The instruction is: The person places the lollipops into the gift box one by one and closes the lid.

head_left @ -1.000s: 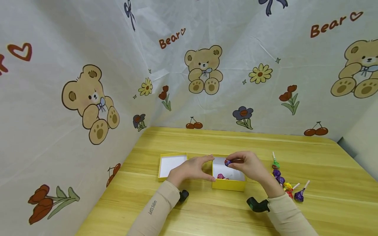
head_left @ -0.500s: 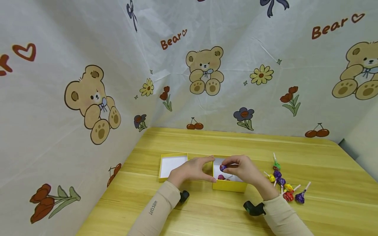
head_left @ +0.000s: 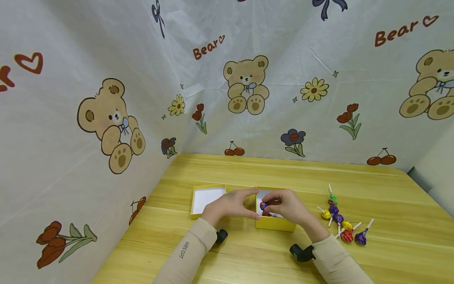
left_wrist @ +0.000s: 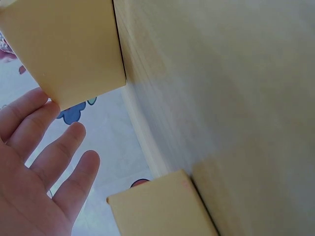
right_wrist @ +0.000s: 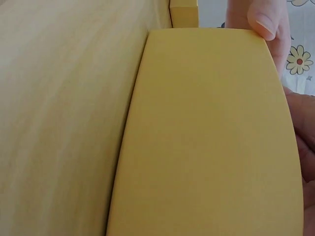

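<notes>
Head view: a bear-print curtain (head_left: pixel 280 35) stands behind and to the left of a wood-grain table (head_left: pixel 255 256). On the table sits an uncovered yellow box (head_left: pixel 275 224), with a shallow yellow lid (head_left: pixel 206 199) to its left, white inside facing up. The left hand (head_left: pixel 232 203) is spread wide along the box's left side, thumb at the near corner, fingertips at the far one; the left wrist view shows its fingers nearly straight. The right hand (head_left: pixel 288 206) reaches in over the box, narrow, pinching a purple lollipop (head_left: pixel 263 205) whose stick is hidden. That candy is by the left wall, just beyond a pinkish lollipop (head_left: pixel 266 213) lying in the box; whether the two touch I cannot tell.

Since half a second ago the right hand has shifted left and a little lower, bringing its candy close to the pinkish one, which suggests the placing is nearly done, though the pinch has not been released. The left hand and lid have stayed put, and the seven visible loose lollipops (head_left: pixel 338 218) right of the box lie as they did
</notes>
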### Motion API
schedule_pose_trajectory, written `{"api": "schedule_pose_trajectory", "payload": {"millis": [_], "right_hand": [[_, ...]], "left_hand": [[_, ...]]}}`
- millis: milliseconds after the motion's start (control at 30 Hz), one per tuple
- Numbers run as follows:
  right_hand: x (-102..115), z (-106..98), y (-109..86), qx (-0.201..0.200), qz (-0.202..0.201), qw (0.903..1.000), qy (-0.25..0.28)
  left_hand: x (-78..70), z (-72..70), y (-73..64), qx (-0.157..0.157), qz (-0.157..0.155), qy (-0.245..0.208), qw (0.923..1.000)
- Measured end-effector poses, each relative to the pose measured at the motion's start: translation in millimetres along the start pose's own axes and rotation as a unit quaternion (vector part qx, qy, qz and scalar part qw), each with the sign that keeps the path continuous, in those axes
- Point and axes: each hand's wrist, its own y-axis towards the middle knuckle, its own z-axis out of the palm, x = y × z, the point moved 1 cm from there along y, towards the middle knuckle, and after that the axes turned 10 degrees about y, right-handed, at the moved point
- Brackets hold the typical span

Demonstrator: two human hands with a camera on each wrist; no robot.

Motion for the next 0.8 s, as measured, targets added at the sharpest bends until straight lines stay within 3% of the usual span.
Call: {"api": "schedule_pose_trajectory", "payload": {"millis": [800], "right_hand": [[-6.4,2.8,1.2,-0.001,0.025,0.9995,0.018]], "left_hand": [[-0.8,0.4,0.0,0.004,0.001,-0.006,1.0000]]}}
